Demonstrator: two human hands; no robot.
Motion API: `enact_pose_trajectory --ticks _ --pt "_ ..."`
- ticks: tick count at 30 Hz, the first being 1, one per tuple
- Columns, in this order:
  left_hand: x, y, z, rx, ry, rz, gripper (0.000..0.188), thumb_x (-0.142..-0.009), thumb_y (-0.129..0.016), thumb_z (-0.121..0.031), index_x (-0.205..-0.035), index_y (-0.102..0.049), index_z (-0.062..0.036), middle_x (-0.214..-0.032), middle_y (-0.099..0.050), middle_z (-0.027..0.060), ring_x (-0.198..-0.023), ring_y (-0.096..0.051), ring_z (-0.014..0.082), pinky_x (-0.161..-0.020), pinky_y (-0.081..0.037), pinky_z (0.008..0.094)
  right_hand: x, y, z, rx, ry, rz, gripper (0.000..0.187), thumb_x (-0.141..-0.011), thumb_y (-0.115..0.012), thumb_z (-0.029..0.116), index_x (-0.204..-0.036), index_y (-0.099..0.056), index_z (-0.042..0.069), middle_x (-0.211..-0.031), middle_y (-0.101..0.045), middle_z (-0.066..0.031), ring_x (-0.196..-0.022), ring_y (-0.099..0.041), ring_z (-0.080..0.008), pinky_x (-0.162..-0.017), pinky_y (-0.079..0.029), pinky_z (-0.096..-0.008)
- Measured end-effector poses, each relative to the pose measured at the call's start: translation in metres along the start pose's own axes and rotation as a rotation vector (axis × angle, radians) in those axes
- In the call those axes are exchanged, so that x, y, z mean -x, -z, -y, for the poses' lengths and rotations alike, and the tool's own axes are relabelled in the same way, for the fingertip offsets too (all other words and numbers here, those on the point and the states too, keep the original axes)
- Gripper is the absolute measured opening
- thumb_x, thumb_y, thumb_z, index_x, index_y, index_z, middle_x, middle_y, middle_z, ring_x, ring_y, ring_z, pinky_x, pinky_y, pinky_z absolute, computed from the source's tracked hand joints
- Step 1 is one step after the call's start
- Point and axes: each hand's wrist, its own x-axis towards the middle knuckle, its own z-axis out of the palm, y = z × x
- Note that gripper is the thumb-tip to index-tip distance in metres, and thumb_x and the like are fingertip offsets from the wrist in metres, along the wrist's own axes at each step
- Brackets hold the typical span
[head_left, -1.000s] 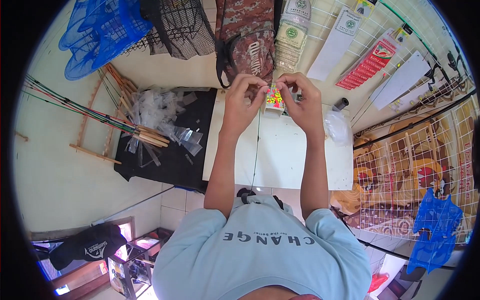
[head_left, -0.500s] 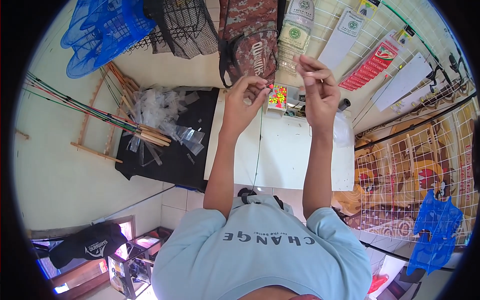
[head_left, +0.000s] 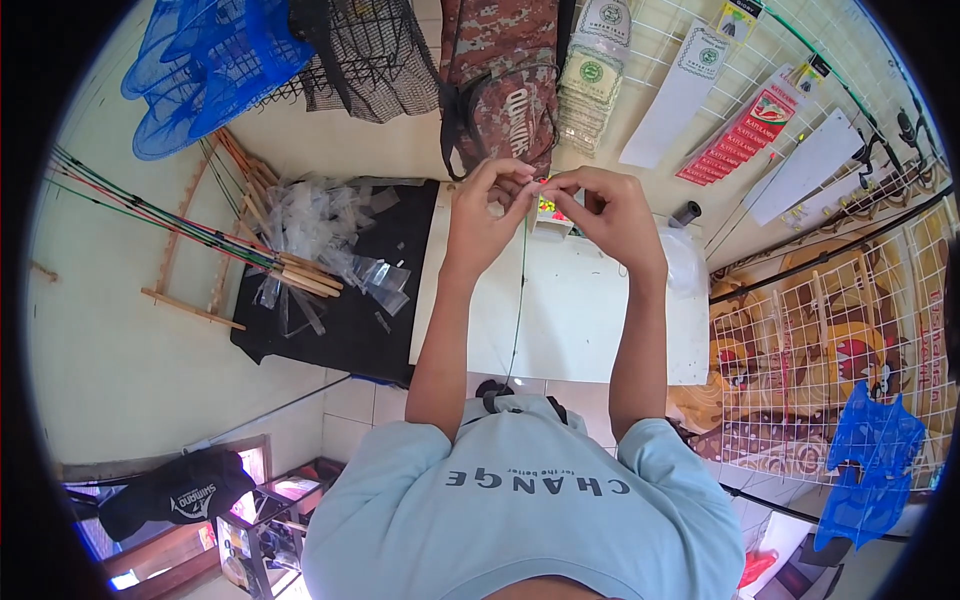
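Observation:
Above the white table, my left hand (head_left: 482, 220) is closed in a pinch around the upper end of a thin green rod (head_left: 520, 300), which looks like a fishing rod tip. The rod runs down toward my lap. A small red-pink piece (head_left: 541, 183) shows at the fingertips. My right hand (head_left: 615, 215) meets the left there, thumb and forefinger pinched on that piece. The fingers hide most of it, so how it joins the rod cannot be seen. Just behind the hands, a box of small bright pieces (head_left: 547, 210) is partly covered.
Clear plastic sleeves (head_left: 320, 225) lie heaped on a black cloth (head_left: 300, 335) left of the white table (head_left: 570, 320). Rods with wooden handles (head_left: 305, 278) reach in from the left. A dark cylinder (head_left: 686, 213) and a clear bag (head_left: 683, 262) sit at the right. A backpack (head_left: 500, 90) hangs behind.
My right hand has come left and down from beside the box, its loose fingers now pinched at the small red-pink piece. My left hand has hardly moved.

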Motion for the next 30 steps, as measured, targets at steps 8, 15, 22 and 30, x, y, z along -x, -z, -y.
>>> enact_pose_trajectory --ticks 8,15,22,30 --pt "0.005 0.001 0.009 0.067 -0.015 0.008 0.023 -0.081 -0.067 0.005 -0.101 -0.058 0.0008 -0.096 -0.062 0.0060 -0.083 -0.060 0.0089 -0.070 -0.048 0.0221 -0.003 -0.012 0.000 0.114 -0.003 -0.119 0.014 -0.082 -0.067 0.015 -0.093 -0.070 0.008 -0.078 -0.069 -0.0061 -0.048 -0.057 -0.0183 -0.052 -0.045 -0.0307" --pt "0.006 0.003 0.010 0.124 -0.014 0.008 0.025 -0.080 -0.067 0.006 -0.102 -0.056 0.0013 -0.098 -0.062 0.0066 -0.084 -0.060 0.0097 -0.075 -0.049 0.0234 -0.005 -0.017 -0.004 0.053 0.015 -0.139 0.012 -0.082 -0.066 0.014 -0.092 -0.070 0.009 -0.076 -0.069 -0.0031 -0.043 -0.050 -0.0127 -0.046 -0.040 -0.0275" --pt "0.007 0.004 0.013 0.180 0.004 0.019 0.026 -0.080 -0.068 0.005 -0.103 -0.056 0.0015 -0.100 -0.062 0.0075 -0.087 -0.061 0.0110 -0.077 -0.049 0.0241 -0.006 -0.018 0.000 0.091 -0.016 -0.081 0.012 -0.082 -0.066 0.014 -0.091 -0.069 0.007 -0.078 -0.068 -0.0051 -0.046 -0.050 -0.0158 -0.048 -0.041 -0.0304" --pt "0.006 0.004 0.013 0.136 -0.024 0.025 0.024 -0.080 -0.069 0.005 -0.101 -0.057 0.0014 -0.099 -0.062 0.0073 -0.086 -0.061 0.0107 -0.076 -0.049 0.0240 -0.006 -0.019 -0.007 0.041 -0.048 -0.084 0.015 -0.082 -0.067 0.018 -0.093 -0.069 0.007 -0.068 -0.064 -0.0068 -0.043 -0.043 -0.0110 -0.044 -0.035 -0.0286"
